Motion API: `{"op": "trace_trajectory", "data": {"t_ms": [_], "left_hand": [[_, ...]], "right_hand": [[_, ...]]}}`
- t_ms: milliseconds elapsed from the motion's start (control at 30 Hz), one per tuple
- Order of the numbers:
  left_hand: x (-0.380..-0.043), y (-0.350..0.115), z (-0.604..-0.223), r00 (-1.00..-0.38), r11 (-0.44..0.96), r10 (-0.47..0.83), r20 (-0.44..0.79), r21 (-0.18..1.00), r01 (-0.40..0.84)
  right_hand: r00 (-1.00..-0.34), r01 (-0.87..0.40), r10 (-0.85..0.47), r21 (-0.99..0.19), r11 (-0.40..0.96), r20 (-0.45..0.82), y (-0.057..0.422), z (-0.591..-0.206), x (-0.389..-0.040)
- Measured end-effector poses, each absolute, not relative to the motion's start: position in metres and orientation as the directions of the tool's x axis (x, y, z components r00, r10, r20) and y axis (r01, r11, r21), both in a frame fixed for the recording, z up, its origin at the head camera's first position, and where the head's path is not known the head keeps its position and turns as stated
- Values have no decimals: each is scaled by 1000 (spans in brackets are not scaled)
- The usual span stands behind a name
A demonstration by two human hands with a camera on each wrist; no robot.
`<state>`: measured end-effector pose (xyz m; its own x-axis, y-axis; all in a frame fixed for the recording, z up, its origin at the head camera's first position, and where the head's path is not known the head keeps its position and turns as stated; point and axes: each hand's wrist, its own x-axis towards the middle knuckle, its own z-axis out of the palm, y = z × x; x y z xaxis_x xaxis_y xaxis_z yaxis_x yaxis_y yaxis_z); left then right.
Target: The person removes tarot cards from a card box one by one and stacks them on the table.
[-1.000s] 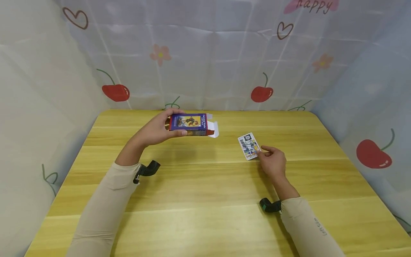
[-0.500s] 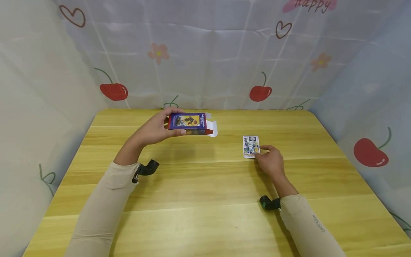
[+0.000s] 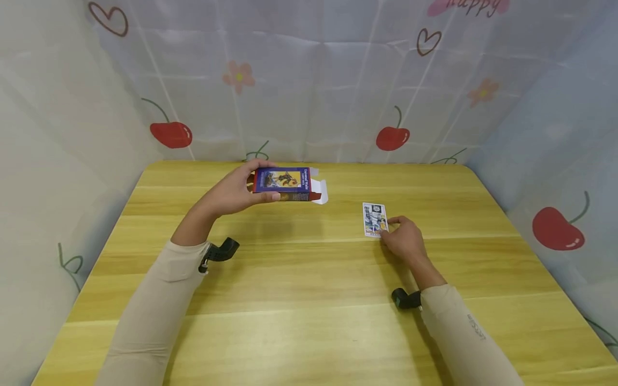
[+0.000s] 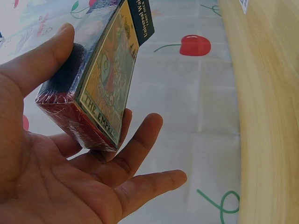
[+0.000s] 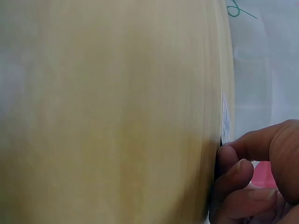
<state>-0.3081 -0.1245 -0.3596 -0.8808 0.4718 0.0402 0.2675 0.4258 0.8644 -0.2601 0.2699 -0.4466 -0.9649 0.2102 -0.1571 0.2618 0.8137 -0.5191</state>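
My left hand (image 3: 232,190) grips a blue and red tarot card box (image 3: 282,179) from its left end, thumb on the near side. The box is held above the table, its white end flap (image 3: 318,190) hanging unfolded at the right. In the left wrist view, the box (image 4: 110,70) shows a picture reading "THE EMPR…" and the little finger stretches away from it. To the right, my right hand (image 3: 407,238) pinches a picture tarot card (image 3: 374,219) by its lower right corner. In the right wrist view only a sliver of the card (image 5: 225,121) shows beyond the fingertips.
Both arms reach over a light wooden table (image 3: 299,311). A white curtain (image 3: 314,96) printed with cherries, hearts and flowers hangs behind it and along the sides. A black wrist camera (image 3: 223,250) juts from the left sleeve, another black camera (image 3: 405,298) from the right.
The card has turned from a slant to nearly straight, while the right hand pinching it shifted slightly. My left hand keeps holding the box in much the same place.
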Motion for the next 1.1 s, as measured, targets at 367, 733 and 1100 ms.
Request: {"op": "trace_trajectory", "data": {"t_ms": [367, 733, 1100], "left_hand": [[-311, -128, -356, -885, 442, 464, 45, 853, 276], [-313, -127, -360, -886, 430, 462, 49, 861, 272], [-312, -128, -370, -886, 429, 463, 40, 864, 264]], "right_hand": [[-965, 247, 168, -478, 843, -204, 269, -442, -271], [-972, 211, 138, -454, 866, -189, 270, -444, -271], [-967, 108, 21, -333, 937, -253, 252, -414, -274]]}}
